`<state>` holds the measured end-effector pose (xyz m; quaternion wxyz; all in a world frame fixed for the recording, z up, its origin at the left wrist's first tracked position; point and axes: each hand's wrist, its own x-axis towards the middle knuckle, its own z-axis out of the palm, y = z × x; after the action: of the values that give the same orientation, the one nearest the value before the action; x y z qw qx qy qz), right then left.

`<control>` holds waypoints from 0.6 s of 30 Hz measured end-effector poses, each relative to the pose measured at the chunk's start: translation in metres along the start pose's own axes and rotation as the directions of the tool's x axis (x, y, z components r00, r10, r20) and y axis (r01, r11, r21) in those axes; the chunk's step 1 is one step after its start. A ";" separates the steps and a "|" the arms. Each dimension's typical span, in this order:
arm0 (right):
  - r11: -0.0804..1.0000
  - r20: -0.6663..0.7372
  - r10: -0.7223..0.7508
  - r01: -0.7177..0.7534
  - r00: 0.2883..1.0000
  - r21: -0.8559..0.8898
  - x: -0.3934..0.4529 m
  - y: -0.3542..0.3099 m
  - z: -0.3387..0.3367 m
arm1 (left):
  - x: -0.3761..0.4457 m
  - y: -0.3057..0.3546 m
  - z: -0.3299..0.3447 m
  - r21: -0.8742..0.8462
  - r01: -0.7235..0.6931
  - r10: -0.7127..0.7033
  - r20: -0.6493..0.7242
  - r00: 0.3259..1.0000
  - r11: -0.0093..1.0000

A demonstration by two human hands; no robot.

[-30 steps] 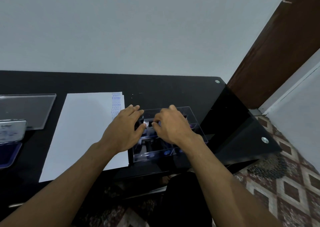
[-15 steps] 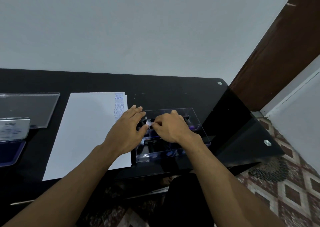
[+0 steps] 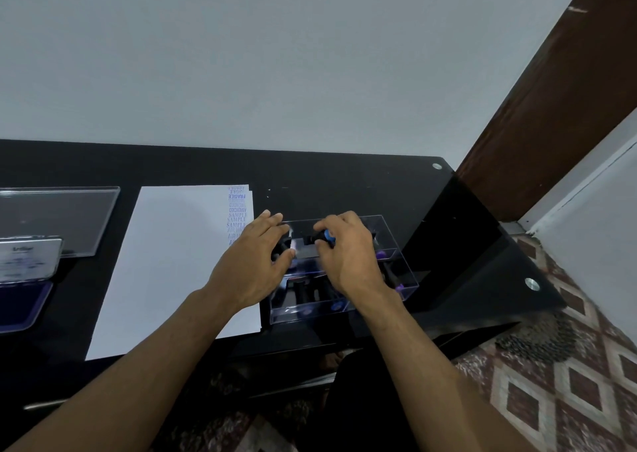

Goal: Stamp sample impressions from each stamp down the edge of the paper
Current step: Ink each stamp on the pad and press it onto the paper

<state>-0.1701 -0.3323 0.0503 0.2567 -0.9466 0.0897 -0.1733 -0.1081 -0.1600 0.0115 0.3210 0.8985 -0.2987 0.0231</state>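
Observation:
A white paper (image 3: 172,265) lies on the black desk (image 3: 344,182), with several blue stamp impressions (image 3: 238,210) running down its right edge. To its right stands a clear plastic box (image 3: 400,272) holding several black stamps with purple and blue knobs. Both hands are over the box's left half. My right hand (image 3: 348,255) grips a black stamp (image 3: 306,244) by its blue knob. My left hand (image 3: 251,265) pinches the stamp's other end between thumb and fingers. The stamp's face is hidden.
An open ink pad (image 3: 20,300) with its white-labelled lid (image 3: 27,258) raised sits at the far left. Behind it lies a clear plastic lid (image 3: 58,217). The desk ends in a glass corner (image 3: 531,284) at the right, above a patterned floor.
The right hand has lifted slightly, and the stamp's blue knob now shows between its fingers. The left hand stays at the stamp's left end.

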 end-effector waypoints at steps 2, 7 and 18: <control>0.999 -0.026 0.011 -0.010 1.000 0.030 -0.004 -0.001 0.002 | 0.001 0.000 0.000 0.004 0.000 0.000 0.001 1.000 1.000; 1.000 -0.076 0.008 -0.006 0.997 0.028 -0.011 -0.005 0.004 | 0.000 -0.001 0.000 0.011 0.000 0.000 0.010 1.000 1.000; 0.996 -0.128 -0.023 0.033 0.992 0.079 -0.014 -0.042 0.016 | -0.027 -0.028 -0.029 0.077 0.087 -0.085 -0.027 0.996 0.993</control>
<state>-0.1732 -0.2857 0.0549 0.2862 -0.9236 0.0853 -0.2403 -0.1104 -0.1116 0.0128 0.2900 0.9220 -0.2546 0.0314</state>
